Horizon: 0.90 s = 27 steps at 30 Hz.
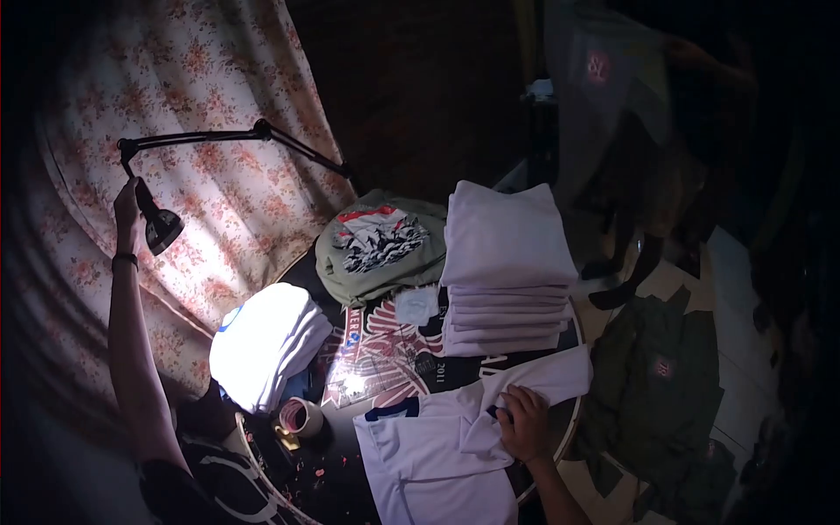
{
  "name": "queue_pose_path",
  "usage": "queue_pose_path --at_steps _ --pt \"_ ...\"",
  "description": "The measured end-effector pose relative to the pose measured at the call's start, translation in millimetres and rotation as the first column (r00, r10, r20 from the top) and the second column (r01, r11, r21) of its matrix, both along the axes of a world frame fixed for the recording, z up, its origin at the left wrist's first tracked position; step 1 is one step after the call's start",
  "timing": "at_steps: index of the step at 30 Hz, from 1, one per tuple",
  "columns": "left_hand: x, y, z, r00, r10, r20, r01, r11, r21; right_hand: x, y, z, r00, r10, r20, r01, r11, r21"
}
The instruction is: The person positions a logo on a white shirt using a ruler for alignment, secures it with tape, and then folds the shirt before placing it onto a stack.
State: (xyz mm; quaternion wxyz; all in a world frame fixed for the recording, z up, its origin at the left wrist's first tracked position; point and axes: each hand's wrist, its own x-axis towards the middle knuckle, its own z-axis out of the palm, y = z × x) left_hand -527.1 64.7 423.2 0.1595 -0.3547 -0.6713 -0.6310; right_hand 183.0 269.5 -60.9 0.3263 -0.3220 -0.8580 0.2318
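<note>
My left hand (129,214) is raised and wrapped round the head of a black desk lamp (164,229), whose jointed arm reaches back toward the curtain. A white T-shirt (437,464) with a navy collar lies partly folded on the round table near me. My right hand (525,426) grips the cloth by its sleeve, fingers curled over a fold. Just beyond it rises a stack of folded white shirts (507,236). Under the lamp, another folded white pile (262,346) is brightly lit.
A green printed garment bundle (381,245) sits at the table's back. A roll of tape (300,418) lies on the dark tabletop (328,481). Floral curtain (210,105) hangs at left. Green clothing (656,385) covers floor at right; another person (691,114) stands there holding a garment.
</note>
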Motion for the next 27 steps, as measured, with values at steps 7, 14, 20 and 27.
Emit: queue_pose_path --at_steps 7,14,20,27 --pt "60.8 7.0 24.6 0.989 -0.032 -0.143 -0.003 0.97 -0.242 1.3 3.5 -1.5 0.999 0.011 0.035 -0.012 1.0 0.018" --pt "173.1 79.3 35.5 0.943 -0.245 -0.227 0.162 0.929 -0.333 3.1 -4.3 -8.0 0.998 -0.001 0.066 0.001 1.0 0.011" --pt "267.1 140.8 38.3 0.88 -0.331 -0.34 0.216 0.917 -0.335 1.2 0.5 -7.4 0.995 -0.005 0.1 0.008 1.0 -0.026" --pt "265.8 163.4 35.9 0.908 -0.362 -0.21 0.29 0.907 -0.306 0.8 2.2 -11.8 0.994 -0.012 0.112 0.017 0.999 -0.041"
